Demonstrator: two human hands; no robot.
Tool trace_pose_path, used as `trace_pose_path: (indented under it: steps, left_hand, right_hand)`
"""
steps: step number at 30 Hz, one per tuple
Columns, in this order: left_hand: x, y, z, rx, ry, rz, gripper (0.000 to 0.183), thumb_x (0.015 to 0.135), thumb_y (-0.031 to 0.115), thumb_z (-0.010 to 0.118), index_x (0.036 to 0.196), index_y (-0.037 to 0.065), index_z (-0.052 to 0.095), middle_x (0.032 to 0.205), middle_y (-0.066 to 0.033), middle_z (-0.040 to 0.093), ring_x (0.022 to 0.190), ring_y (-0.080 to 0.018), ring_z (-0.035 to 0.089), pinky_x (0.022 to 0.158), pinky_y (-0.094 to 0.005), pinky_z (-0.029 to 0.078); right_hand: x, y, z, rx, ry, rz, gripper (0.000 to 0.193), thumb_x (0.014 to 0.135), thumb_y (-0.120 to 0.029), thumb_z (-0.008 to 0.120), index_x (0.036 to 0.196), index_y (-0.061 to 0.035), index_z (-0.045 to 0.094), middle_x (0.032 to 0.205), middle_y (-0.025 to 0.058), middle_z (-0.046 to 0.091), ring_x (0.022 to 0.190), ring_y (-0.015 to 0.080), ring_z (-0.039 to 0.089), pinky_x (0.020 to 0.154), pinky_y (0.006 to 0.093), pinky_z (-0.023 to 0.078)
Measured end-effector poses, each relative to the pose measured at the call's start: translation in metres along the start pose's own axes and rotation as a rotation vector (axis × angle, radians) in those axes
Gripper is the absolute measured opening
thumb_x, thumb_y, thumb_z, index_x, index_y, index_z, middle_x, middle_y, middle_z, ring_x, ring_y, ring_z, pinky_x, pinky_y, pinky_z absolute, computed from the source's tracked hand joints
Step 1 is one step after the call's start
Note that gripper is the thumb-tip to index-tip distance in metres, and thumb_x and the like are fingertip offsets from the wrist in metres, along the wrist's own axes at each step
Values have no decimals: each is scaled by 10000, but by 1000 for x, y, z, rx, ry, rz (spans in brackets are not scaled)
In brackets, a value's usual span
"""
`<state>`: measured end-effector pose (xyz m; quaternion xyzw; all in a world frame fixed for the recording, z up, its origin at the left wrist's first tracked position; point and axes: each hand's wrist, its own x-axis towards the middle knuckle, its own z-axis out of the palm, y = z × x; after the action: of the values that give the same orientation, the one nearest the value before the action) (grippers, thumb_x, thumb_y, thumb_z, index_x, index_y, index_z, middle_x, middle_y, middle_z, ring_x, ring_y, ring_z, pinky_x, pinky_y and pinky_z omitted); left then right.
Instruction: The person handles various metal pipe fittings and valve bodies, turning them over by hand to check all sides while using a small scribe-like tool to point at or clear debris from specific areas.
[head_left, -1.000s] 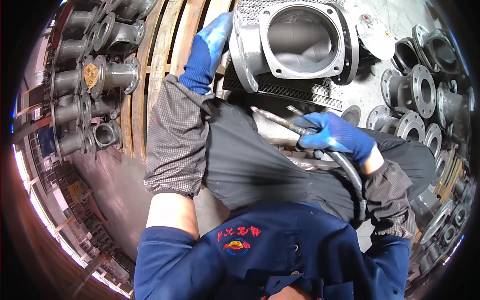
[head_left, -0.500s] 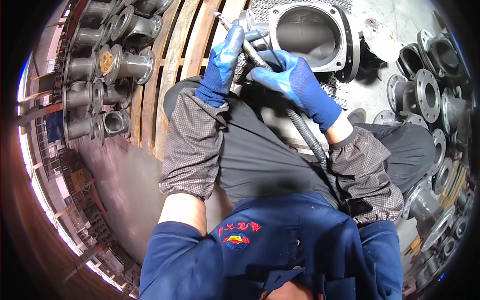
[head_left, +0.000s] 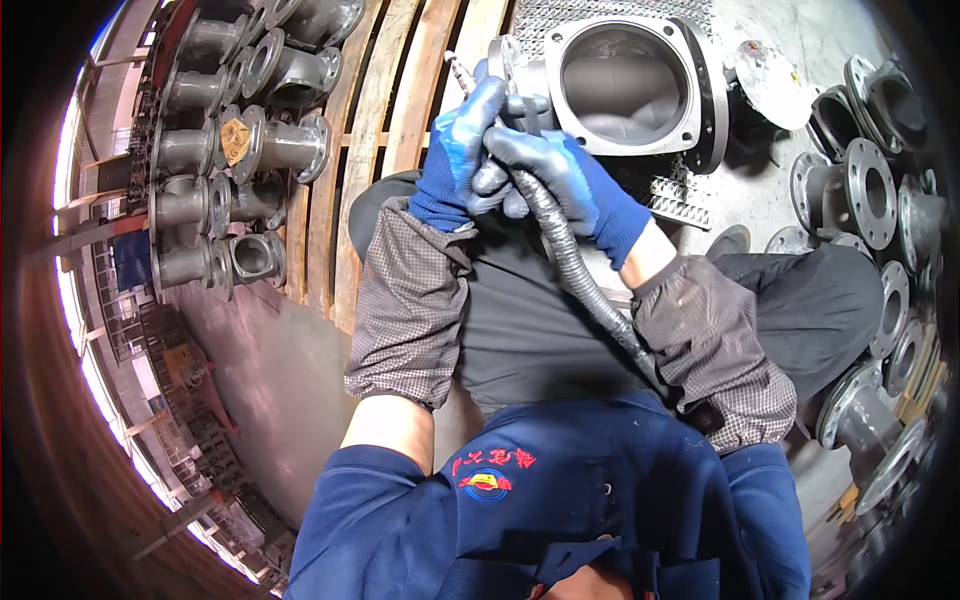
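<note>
left grip: onto hose tool | right grip: raised alongside

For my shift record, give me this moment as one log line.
left hand: around slim-tipped tool; right hand: gripping ribbed hose; beyond right hand: grey flanged fitting; beyond left hand: wooden pallet

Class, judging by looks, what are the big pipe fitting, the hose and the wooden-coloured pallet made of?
Big pipe fitting: grey metal, perhaps cast, with a smooth sheen.
Hose: shiny, dark and ribbed; plastic, rubber or metal, unclear.
Pallet: wood, apparently unpainted, with brownish streaked slats.
</note>
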<state>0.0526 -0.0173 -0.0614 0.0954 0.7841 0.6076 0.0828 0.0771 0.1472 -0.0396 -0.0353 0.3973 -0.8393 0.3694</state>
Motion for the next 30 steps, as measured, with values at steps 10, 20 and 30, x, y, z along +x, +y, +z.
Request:
trace_pose_path:
  steps: [10,20,30]
  left_hand:
    - [-2,17,20,-546,208,-149,537,998,388,222,1339,-5,358,1294,-162,462,1172,-222,480,995,-363,386]
    - [2,17,37,-503,193,-204,450,1012,310,249,1300,5,411,1218,-135,531,1077,-183,544,940,-305,445]
    - [0,11,35,-541,185,-128,326,1001,149,329,1277,-3,410,1159,-135,559,1014,-179,571,864,-283,484]
  right_hand:
    - [-67,-29,-19,-281,142,-6,435,919,-211,517,1300,-19,435,798,56,634,457,56,481,429,181,406]
    - [-63,18,-26,-214,264,2,500,885,-119,537,1355,-34,390,781,52,618,456,51,469,404,196,406]
    - [-53,24,-28,-231,243,-47,502,889,-98,527,1362,-29,374,800,72,633,636,75,604,434,211,463]
